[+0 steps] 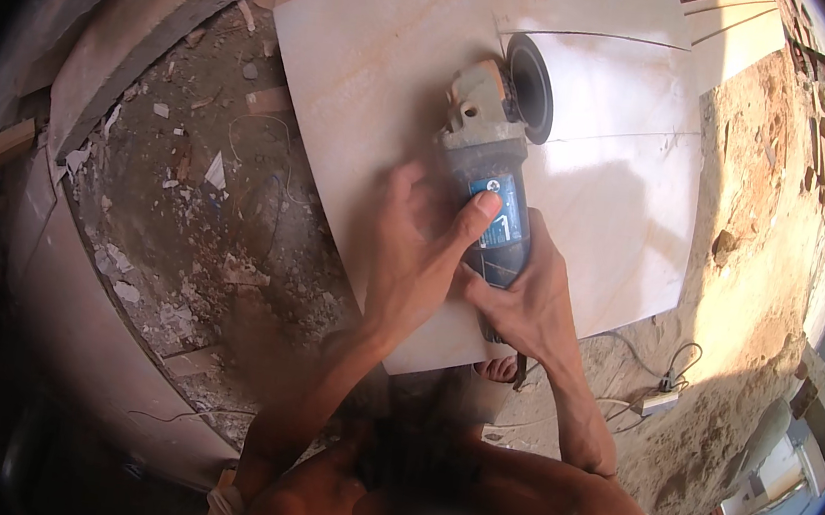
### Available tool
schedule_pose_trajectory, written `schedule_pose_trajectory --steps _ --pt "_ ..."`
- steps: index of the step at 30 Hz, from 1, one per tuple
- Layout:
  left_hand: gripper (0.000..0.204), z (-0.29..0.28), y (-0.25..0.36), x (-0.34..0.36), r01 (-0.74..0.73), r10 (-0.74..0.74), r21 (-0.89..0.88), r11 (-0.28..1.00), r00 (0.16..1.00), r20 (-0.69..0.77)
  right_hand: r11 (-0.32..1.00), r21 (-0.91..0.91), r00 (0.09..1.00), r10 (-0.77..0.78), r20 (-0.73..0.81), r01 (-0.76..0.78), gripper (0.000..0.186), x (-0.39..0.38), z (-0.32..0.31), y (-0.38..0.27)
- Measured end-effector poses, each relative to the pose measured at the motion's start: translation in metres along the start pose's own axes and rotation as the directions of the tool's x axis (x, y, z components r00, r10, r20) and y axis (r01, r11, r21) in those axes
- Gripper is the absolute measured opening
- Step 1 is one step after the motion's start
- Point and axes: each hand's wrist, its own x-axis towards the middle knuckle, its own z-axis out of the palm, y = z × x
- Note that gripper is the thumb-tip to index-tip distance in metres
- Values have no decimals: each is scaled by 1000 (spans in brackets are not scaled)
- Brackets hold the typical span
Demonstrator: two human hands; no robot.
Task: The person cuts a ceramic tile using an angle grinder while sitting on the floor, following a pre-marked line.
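An angle grinder (pixel 488 190) with a blue label and a grey metal head is held over a large pale tile (pixel 353 60). Its dark cutting disc (pixel 531 87) stands on edge at the far right of the head. My left hand (pixel 426 224) grips the body from the left, thumb laid across the label; its other fingers are partly blurred. My right hand (pixel 525 289) wraps round the rear of the body. Dark straight lines run across the tile to the right of the disc. Whether the disc touches the tile or spins, I cannot tell.
Rubble and broken chips (pixel 209 186) cover the ground to the left, beside a concrete slab edge (pixel 144 38). A cable with a plug connection (pixel 666 385) lies on sandy ground (pixel 731 291) at the right. My bare foot (pixel 497 369) is at the tile's near edge.
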Motion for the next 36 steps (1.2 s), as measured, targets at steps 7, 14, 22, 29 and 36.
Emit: schedule_pose_trajectory --steps 7,14,22,29,36 --pt "88 1 2 1 0 0 9 1000 1000 6 1000 1 1000 13 6 -13 60 -1 -3 -4" --pt "75 4 -1 2 -19 19 -46 999 1000 -1 1000 -21 1000 9 17 -8 60 1 -4 -2" --pt "94 1 2 5 21 -20 -28 999 999 27 1000 -3 1000 0 18 0 61 2 -3 0" --pt "94 1 0 5 27 -27 -19 999 999 17 1000 -18 1000 -5 17 6 62 3 -3 0" --pt "93 1 1 5 23 -23 -36 999 1000 22 1000 -12 1000 -4 23 4 61 4 -3 0"
